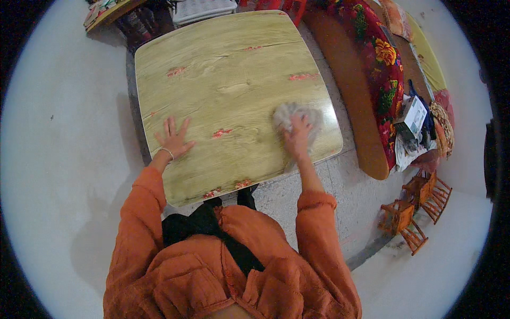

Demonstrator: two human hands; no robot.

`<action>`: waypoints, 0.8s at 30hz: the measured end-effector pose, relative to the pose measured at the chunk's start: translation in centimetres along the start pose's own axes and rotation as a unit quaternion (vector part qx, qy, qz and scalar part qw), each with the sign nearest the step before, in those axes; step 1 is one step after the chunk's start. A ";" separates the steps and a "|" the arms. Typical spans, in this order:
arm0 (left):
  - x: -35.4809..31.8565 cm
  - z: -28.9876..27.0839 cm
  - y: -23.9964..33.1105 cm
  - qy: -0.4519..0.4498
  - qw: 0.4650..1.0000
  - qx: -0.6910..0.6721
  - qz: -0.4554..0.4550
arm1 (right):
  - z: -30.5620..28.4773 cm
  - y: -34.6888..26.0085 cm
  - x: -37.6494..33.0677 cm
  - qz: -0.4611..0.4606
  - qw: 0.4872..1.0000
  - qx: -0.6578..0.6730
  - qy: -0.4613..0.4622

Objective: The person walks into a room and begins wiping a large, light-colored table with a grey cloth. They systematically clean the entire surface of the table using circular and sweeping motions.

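Before me stands a table [212, 95] with a pale, yellow-green wood-grain top and small red floral marks. My left hand [174, 141] lies flat near the table's left edge, fingers spread, with nothing under it that I can see; a thin bracelet circles the wrist. Toward the right side, my right hand [298, 133] presses a crumpled greyish-white cloth [289, 110] against the top. The cloth bunches out around the fingers, and a loose part trails toward the near edge. Both hand and cloth are somewhat blurred.
Right of the table runs a long brown bench or bed [345, 69] with a red floral cover [380, 69]. A box [413, 117] and cloths lie on it. Small wooden chairs [398, 218] stand at the lower right. Behind the table is a white slatted crate [204, 9]; a wall rises at left.
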State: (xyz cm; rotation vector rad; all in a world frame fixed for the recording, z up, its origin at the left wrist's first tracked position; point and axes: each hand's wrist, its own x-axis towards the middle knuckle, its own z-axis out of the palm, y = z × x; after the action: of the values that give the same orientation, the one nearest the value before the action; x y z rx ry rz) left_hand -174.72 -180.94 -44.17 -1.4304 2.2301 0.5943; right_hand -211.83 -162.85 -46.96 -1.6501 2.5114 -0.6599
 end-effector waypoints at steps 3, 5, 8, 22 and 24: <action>-0.2 0.3 -0.3 0.015 1.000 -0.005 0.003 | -0.5 -1.5 -6.7 -0.016 0.999 0.027 -0.012; -0.2 0.4 -0.6 0.020 1.000 -0.012 0.011 | -1.5 -1.0 -10.0 0.031 0.998 0.054 0.002; -0.1 0.1 -0.4 0.010 1.000 -0.011 0.012 | -1.8 5.2 -10.5 0.108 0.988 -0.012 0.113; 0.8 1.3 -0.9 0.034 0.999 0.004 0.005 | -3.1 6.1 -7.7 0.166 0.977 -0.008 0.131; 0.6 0.9 -0.8 0.027 1.000 0.002 0.002 | -3.3 6.6 -5.9 0.209 0.967 -0.055 0.135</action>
State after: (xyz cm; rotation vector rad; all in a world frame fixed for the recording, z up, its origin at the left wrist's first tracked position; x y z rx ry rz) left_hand -174.14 -181.22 -45.33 -1.4576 2.2739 0.5590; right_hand -215.97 -154.38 -47.54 -1.0513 3.0036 -0.7476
